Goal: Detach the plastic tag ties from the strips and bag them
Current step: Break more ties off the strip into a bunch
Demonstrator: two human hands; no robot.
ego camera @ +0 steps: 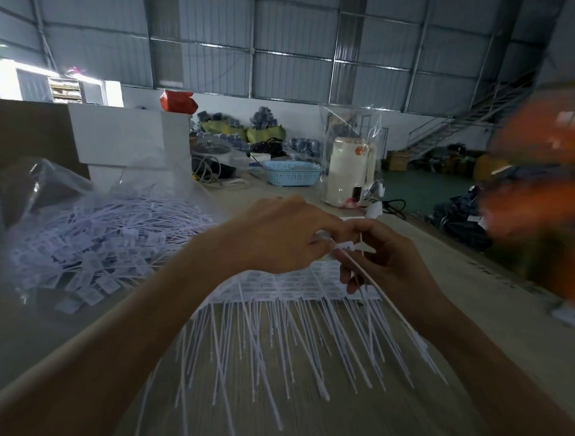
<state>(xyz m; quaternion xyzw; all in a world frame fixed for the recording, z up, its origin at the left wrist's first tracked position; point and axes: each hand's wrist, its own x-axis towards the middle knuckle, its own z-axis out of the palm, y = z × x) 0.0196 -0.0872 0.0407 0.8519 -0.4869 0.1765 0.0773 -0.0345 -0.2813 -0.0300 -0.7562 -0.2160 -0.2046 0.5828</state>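
Hands met above our table (474,292): our left hand (272,237) and right hand (386,261) both pinched one tag tie (372,281). Strips (292,303) lay beneath; the bag (81,228) sat left.

walls: grey corrugated metal panels (287,36) on steel framing
floor: green (422,187), dim
stairs: metal staircase (448,129) at right, rising rightward
light: bright window (38,81) at far left
furniture: wooden table (353,425), pale
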